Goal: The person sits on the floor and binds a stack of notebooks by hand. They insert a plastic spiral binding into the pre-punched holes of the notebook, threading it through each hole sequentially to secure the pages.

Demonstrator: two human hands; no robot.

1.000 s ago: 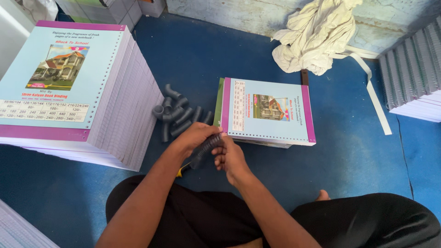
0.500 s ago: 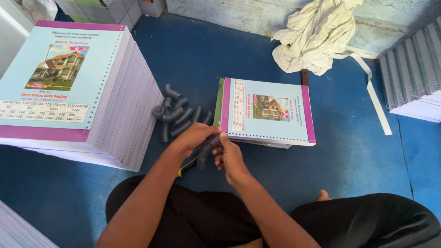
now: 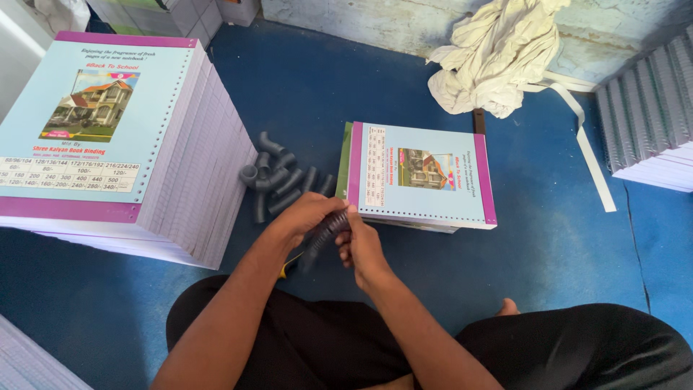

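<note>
Coil (image 3: 325, 235) sits at centre frame, clamped between both hands; I read it as a dark spiral binding. Its long axis runs diagonally, upper right to lower left, the upper end just off the punched lower edge of the notebook (image 3: 422, 177). My left hand (image 3: 307, 217) wraps over the coil from the upper left, fingers curled shut around it. My right hand (image 3: 361, 249) pinches it from the lower right, thumb and fingers together on the spiral near its upper end. The right hand is the nearer of the two to the notebook edge, which lies just up and right of the fingertips. A yellow item shows below the left wrist; I cannot tell what it is. Grey pipe pieces (image 3: 278, 180) lie left of the notebook. A tall stack (image 3: 108, 137) fills the upper left, a cloth (image 3: 498, 58) the upper right. Nothing stands between coil and notebook.
</note>
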